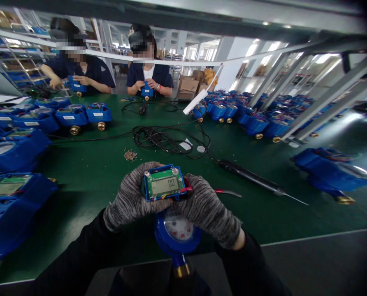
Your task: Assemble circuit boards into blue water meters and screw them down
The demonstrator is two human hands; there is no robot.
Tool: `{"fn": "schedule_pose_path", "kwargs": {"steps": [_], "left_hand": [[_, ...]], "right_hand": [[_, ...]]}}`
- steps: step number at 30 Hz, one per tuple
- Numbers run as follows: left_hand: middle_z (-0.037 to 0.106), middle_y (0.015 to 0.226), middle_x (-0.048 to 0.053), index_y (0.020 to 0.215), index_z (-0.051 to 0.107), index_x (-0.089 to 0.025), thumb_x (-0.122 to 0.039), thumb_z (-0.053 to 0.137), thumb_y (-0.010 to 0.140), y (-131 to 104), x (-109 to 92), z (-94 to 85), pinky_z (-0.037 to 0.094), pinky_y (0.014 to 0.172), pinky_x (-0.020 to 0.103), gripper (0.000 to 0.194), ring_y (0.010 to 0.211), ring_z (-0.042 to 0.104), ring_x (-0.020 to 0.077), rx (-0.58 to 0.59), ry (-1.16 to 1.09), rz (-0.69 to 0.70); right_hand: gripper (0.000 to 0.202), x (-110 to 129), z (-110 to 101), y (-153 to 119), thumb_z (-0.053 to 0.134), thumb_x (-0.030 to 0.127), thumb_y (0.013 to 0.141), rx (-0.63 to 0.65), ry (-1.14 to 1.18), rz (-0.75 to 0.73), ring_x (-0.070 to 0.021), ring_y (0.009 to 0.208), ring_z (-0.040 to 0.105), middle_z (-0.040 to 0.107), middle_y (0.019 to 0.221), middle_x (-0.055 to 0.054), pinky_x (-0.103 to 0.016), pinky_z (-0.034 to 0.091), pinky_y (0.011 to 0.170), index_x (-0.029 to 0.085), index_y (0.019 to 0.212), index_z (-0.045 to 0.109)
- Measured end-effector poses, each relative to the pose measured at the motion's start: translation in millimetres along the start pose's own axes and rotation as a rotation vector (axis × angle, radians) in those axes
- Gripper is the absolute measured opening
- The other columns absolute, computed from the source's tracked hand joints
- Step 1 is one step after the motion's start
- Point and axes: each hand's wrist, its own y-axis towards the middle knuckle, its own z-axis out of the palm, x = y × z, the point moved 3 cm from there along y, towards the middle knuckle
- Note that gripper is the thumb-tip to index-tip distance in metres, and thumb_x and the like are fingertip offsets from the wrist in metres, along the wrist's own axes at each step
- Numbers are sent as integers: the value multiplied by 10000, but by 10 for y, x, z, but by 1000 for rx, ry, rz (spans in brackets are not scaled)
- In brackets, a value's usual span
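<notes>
Both my hands wear grey knitted gloves and hold the blue electronics housing of a water meter. My left hand [129, 197] is wrapped round the housing's left side, and my right hand [206, 205] grips its right side by the red wires. A green circuit board [165, 175] with a lit display reading about 0.0 faces up in the housing. Below it is the water meter [179, 230], its round dial partly covered by my right hand. Its brass fitting [182, 270] points toward me, past the table edge. Some fingertips are hidden behind the housing.
A black electric screwdriver [251, 176] and a red-handled tool [228, 192] lie to the right. Beyond my hands are small screws [130, 155] and a tangled black cable [154, 137]. Blue meters [19, 148] line the left; another meter [334, 170] stands right. Two people sit across.
</notes>
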Motion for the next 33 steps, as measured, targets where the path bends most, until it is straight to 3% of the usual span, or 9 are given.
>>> {"fn": "schedule_pose_path", "kwargs": {"steps": [5,9,12,18,22,24,28,33], "left_hand": [[763,1128,-22,1201,648,-286,-78,925,575,8,36,30,641,844,251,716,987,754,181,59,-135,-32],[766,1136,-19,1191,645,-287,-73,913,602,-27,72,64,645,852,271,682,994,756,190,64,-209,-100],[771,1130,-18,1174,651,-278,-68,919,597,-34,54,86,640,859,250,669,1002,754,185,3,-223,-93],[785,1056,-46,1121,682,-270,-125,890,681,-12,-43,119,618,807,154,508,938,757,123,-127,-179,-34],[781,1054,-56,1123,673,-275,-135,897,677,-28,-34,160,610,834,152,518,929,751,105,-148,-165,-38],[779,1064,-54,1134,663,-277,-147,897,681,-36,-21,182,613,851,167,526,937,751,109,-150,-150,-38],[772,1078,-38,1153,641,-265,-184,914,658,-49,-31,189,622,842,180,571,953,750,124,-192,-41,-23],[766,1094,-16,1172,631,-259,-236,918,652,-58,-93,145,631,823,195,594,962,750,145,-198,158,45]], "right_hand": [[277,25,39,-44,660,416,843,-16,-10,-18,-277,851,672,726,910,-93,-475,548,842,178,959,741],[416,43,-1,-123,658,510,835,-103,-80,75,-328,904,643,710,963,-147,-580,501,908,138,1006,734],[517,95,-157,-168,690,568,797,-222,-185,27,-407,976,614,690,1026,-210,-666,459,909,88,985,724],[390,104,-438,-303,682,350,869,-162,19,-28,-287,1025,651,696,1128,-91,-528,548,889,180,1218,636],[277,151,-628,-361,617,165,920,-389,68,-35,-215,1012,671,705,1122,-82,-452,555,890,160,1197,622],[276,200,-687,-314,623,110,905,-442,106,-92,-186,1010,661,705,1114,-74,-407,552,885,156,1178,632],[227,147,-695,-75,629,168,926,-357,298,-76,-166,1034,640,702,1102,-48,-380,538,919,183,1150,663],[93,-83,-603,214,625,262,943,-73,585,-101,-169,1005,640,678,1026,-39,-375,517,934,186,984,661]]}}
